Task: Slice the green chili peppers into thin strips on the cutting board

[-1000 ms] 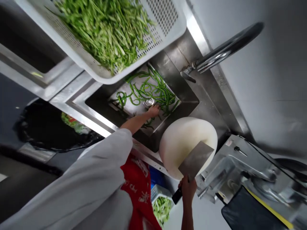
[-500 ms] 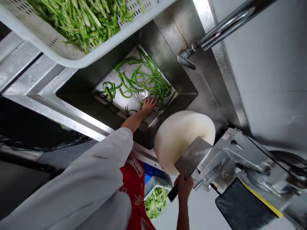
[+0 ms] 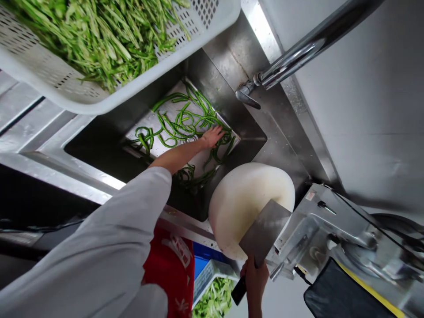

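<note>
My left hand (image 3: 212, 136) reaches deep into the steel sink (image 3: 245, 128), fingers spread flat on a tangle of long green beans (image 3: 180, 123) lying on the sink bottom. My right hand (image 3: 255, 278) is closed round the dark handle of a cleaver (image 3: 263, 229), whose broad blade lies flat on a round white cutting board (image 3: 245, 198) beside the sink. A grey sleeve covers my left arm.
A white perforated basket (image 3: 49, 84) of cut green vegetable strips sits over the sink's far side. A chrome tap (image 3: 298, 53) juts from the wall. A metal machine (image 3: 331, 238) stands right of the board. A crate of cut greens (image 3: 215, 300) sits below.
My left hand has moved further across the sink bottom, past the drain, onto the beans at the far side. The right hand and cleaver stay put on the board.
</note>
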`<state>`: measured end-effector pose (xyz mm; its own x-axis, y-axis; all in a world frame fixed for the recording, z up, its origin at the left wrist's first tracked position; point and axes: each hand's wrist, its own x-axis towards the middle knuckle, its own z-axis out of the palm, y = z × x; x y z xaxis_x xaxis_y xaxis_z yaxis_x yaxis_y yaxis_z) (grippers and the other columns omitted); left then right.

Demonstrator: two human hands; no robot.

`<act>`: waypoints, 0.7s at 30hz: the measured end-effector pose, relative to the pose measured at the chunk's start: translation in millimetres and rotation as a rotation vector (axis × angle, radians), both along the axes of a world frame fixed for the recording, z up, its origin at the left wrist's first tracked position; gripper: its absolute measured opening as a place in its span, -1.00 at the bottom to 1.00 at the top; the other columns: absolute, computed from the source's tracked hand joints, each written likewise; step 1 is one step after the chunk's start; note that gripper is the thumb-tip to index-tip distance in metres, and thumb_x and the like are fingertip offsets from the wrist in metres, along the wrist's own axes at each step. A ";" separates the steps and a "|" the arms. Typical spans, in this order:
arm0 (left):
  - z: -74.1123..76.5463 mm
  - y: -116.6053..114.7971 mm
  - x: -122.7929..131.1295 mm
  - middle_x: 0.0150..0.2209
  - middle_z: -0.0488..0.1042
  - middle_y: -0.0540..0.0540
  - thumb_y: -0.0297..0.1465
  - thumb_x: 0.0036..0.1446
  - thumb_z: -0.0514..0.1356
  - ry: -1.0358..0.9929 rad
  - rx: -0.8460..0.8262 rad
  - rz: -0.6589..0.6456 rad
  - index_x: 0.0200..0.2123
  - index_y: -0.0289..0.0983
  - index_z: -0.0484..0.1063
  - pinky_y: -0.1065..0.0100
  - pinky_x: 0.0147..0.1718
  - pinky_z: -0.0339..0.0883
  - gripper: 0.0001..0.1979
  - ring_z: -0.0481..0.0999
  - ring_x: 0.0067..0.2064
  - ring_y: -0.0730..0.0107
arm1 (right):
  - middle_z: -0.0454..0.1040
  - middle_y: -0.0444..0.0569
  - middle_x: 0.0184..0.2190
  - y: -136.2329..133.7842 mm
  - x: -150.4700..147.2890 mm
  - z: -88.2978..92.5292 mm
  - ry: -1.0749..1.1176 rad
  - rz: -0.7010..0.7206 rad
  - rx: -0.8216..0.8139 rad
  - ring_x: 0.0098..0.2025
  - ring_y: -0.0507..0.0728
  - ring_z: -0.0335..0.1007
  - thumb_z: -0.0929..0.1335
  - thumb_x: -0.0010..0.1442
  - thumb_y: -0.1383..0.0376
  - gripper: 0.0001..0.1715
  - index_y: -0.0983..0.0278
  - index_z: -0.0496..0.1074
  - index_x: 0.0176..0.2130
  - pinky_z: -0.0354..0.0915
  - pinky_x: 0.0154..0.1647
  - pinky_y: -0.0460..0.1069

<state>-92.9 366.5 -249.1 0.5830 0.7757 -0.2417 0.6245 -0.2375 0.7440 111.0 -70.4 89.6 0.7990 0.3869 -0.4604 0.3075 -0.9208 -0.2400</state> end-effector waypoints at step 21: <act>24.5 -129.5 -62.0 -0.09 0.55 -0.32 -0.46 -0.03 0.29 0.218 -0.371 0.087 0.11 -0.39 0.38 0.19 0.01 0.34 -0.43 0.54 -0.01 0.05 | 0.26 -0.18 -0.81 15.3 -5.6 3.8 -0.002 0.067 0.003 -0.74 0.07 0.25 0.34 0.12 -0.04 -0.50 0.16 0.21 -0.65 0.13 -0.73 -0.08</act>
<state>-155.0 237.0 -224.5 0.4242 0.6571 -0.6232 0.7823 0.0808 0.6177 105.4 -55.1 93.4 0.7722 0.4410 -0.4574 0.3694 -0.8973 -0.2416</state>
